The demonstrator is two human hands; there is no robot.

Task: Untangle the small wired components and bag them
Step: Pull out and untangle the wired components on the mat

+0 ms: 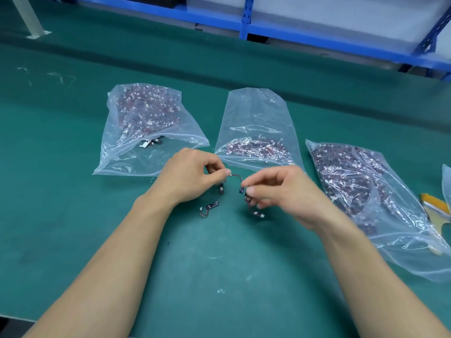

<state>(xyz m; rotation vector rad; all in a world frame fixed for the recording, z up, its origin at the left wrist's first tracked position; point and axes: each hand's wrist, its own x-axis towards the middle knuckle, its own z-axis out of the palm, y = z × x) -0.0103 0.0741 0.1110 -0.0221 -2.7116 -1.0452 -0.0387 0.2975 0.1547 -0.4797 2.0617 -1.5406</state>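
Over the green mat my left hand pinches one end of a short red-and-black wire, and a small black component hangs under its fingers. My right hand pinches the other end, with small black components and a white connector dangling below. One loose wired component lies on the mat between my hands. Three clear plastic bags hold many of these parts: the left bag, the middle bag and the right bag.
The green mat covers the table. Blue shelving runs along the back. A yellow-and-white object lies at the right edge beside the right bag. A white post stands at the far left.
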